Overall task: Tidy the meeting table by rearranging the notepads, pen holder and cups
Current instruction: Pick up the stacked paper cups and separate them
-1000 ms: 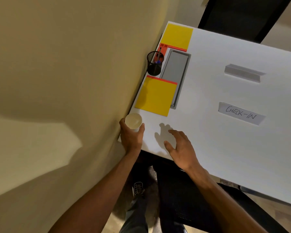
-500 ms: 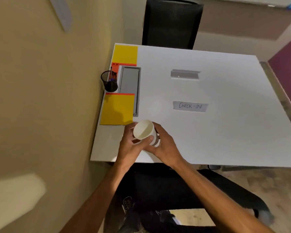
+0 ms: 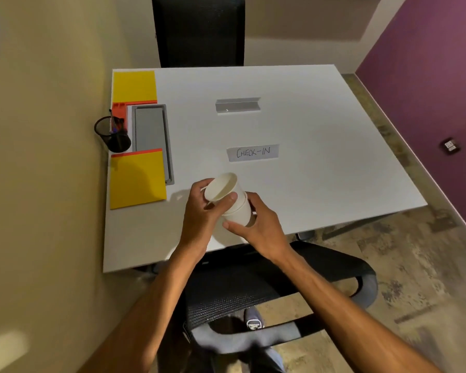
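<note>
Over the near edge of the table [image 3: 307, 184], the nested cups [image 3: 222, 188] are held tilted, mouth up-left, base down-right. The left hand [image 3: 199, 218] has its fingers curled round the mouth end, and the right hand [image 3: 264, 228] wraps the base. Any pull apart would probably run along that slant.

The left hand [image 3: 201, 214] hides part of the stacked cups [image 3: 221, 185]; the far chair [image 3: 199, 30] is cropped.

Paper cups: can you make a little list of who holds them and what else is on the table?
cups: white paper cups, nested, held tilted over the white table
left hand: grips the top cup
right hand: grips the bottom cup
left edge: near yellow notepad, black mesh pen holder, far yellow notepad
middle: grey CHECK-IN card
</note>
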`<control>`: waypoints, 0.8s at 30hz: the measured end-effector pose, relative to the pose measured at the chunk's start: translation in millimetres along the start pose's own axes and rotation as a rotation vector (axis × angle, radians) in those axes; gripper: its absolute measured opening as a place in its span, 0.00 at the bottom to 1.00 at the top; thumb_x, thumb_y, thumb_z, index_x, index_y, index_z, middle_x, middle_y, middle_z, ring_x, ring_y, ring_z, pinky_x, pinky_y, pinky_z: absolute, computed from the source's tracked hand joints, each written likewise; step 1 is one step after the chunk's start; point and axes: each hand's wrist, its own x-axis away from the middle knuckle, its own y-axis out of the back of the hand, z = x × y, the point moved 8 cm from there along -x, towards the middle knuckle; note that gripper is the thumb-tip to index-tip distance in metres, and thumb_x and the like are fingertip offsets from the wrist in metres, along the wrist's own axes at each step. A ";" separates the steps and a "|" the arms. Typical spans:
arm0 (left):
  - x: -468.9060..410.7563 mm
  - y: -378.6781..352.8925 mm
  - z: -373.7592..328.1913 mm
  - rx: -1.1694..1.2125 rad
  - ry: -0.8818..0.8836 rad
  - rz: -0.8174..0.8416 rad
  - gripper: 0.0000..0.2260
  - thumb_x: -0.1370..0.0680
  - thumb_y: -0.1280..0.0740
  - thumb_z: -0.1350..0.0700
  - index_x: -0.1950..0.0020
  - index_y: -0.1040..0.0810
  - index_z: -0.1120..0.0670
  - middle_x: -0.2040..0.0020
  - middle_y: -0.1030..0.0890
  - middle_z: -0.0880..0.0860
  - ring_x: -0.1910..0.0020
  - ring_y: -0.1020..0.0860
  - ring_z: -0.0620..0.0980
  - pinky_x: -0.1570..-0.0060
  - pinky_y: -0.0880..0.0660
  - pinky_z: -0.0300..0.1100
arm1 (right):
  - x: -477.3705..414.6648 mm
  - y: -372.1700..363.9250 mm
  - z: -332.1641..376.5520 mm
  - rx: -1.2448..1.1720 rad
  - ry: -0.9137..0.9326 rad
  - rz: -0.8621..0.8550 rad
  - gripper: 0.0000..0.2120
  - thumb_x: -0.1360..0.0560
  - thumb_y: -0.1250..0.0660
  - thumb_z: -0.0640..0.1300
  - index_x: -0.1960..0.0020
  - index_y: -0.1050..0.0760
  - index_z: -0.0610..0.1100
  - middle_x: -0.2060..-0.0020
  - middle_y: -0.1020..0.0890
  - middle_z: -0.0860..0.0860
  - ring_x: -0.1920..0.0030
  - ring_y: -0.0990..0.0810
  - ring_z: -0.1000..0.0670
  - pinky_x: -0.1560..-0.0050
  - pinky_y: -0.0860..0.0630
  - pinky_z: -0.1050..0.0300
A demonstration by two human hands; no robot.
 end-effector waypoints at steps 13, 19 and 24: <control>33.4 -108.4 -49.2 0.083 -0.102 -0.094 0.31 0.35 0.22 0.46 0.36 0.28 0.51 0.41 0.20 0.56 0.43 0.21 0.56 0.45 0.20 0.52 | 44.2 141.4 -55.5 -0.088 -0.009 -0.139 0.30 0.31 0.23 0.52 0.34 0.33 0.52 0.46 0.25 0.59 0.50 0.26 0.63 0.58 0.30 0.71; 83.7 -185.8 -42.8 0.128 -0.091 -0.132 0.26 0.33 0.21 0.49 0.38 0.24 0.52 0.43 0.18 0.55 0.43 0.19 0.54 0.46 0.21 0.46 | 76.8 225.1 -91.3 -0.224 -0.014 -0.154 0.28 0.32 0.22 0.51 0.37 0.31 0.52 0.46 0.23 0.55 0.48 0.23 0.57 0.56 0.24 0.62; 109.8 -246.5 -35.0 0.048 -0.072 -0.115 0.22 0.31 0.22 0.50 0.39 0.23 0.49 0.44 0.18 0.50 0.44 0.19 0.51 0.45 0.21 0.47 | 101.0 283.8 -121.0 -0.271 -0.045 -0.168 0.29 0.32 0.22 0.53 0.37 0.33 0.55 0.43 0.24 0.56 0.46 0.23 0.54 0.50 0.23 0.58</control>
